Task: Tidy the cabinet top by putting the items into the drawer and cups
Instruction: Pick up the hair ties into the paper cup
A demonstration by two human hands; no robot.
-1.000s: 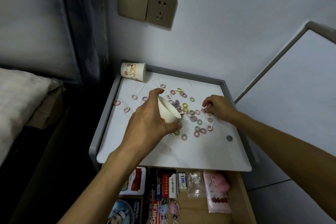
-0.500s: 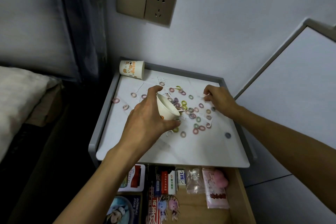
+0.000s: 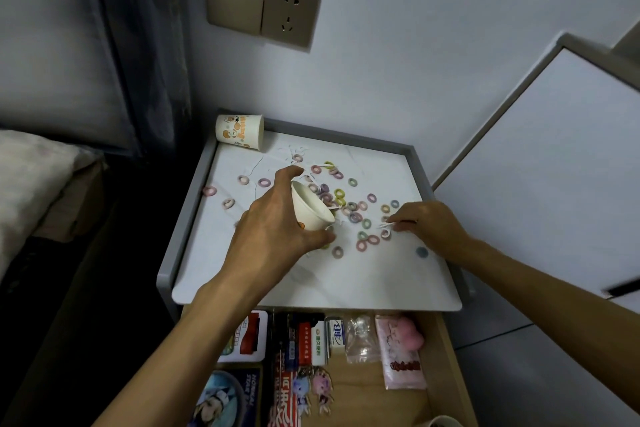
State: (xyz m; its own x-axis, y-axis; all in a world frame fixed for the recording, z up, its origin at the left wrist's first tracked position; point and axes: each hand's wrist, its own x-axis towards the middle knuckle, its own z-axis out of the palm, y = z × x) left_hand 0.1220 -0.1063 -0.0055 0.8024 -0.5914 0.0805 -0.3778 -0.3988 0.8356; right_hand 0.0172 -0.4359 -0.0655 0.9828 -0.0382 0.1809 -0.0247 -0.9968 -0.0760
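Left hand point(image 3: 277, 232) grips a tilted paper cup point(image 3: 310, 210), its mouth towards the scattered small coloured rings point(image 3: 353, 208); contents cannot be seen. Right hand point(image 3: 431, 227) pinches a thin white stick point(image 3: 387, 225) among them. The cabinet top point(image 3: 311, 288) has a raised rim on three sides, with bare surface at the front. A second cup point(image 3: 239, 132) lies sideways in the back-left corner. The drawer point(image 3: 446, 357) below stands open and holds packets.

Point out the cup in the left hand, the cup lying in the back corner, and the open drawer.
held cup point(image 3: 310, 215): head view, outer side wall.
lying cup point(image 3: 239, 132): head view, printed side.
drawer point(image 3: 360, 399): head view, bare wooden floor.
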